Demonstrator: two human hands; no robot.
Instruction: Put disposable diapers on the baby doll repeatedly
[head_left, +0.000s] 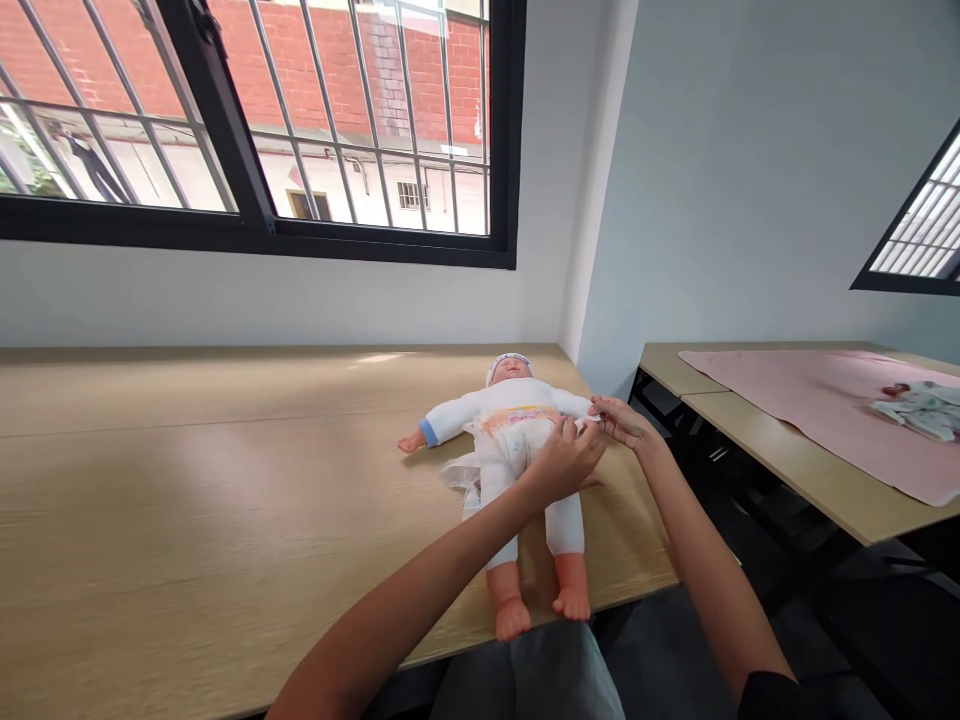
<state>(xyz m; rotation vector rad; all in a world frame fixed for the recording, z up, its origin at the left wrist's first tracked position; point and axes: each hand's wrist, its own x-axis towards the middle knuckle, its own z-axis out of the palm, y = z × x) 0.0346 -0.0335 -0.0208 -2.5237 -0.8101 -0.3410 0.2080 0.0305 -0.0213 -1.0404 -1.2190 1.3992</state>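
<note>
A baby doll [461,412] in a white outfit with blue cuffs lies on its back, its head away from me and its bare feet towards me. Around its waist is a white diaper [517,440] with an orange and pink printed band; one loose side flap spreads out at the left. My left hand [568,462] reaches across the doll's hip with its fingers closed on the diaper's right side. Close beside it, my right hand [624,420] pinches the edge of the same side, near the doll's arm. The fingers partly cover what they grip.
The doll lies near the right end of a wooden table [225,520], against the wall below a barred window [375,120]. Past a gap on the right, another table carries a pink mat [810,400] with a second clothed doll [919,408] on it.
</note>
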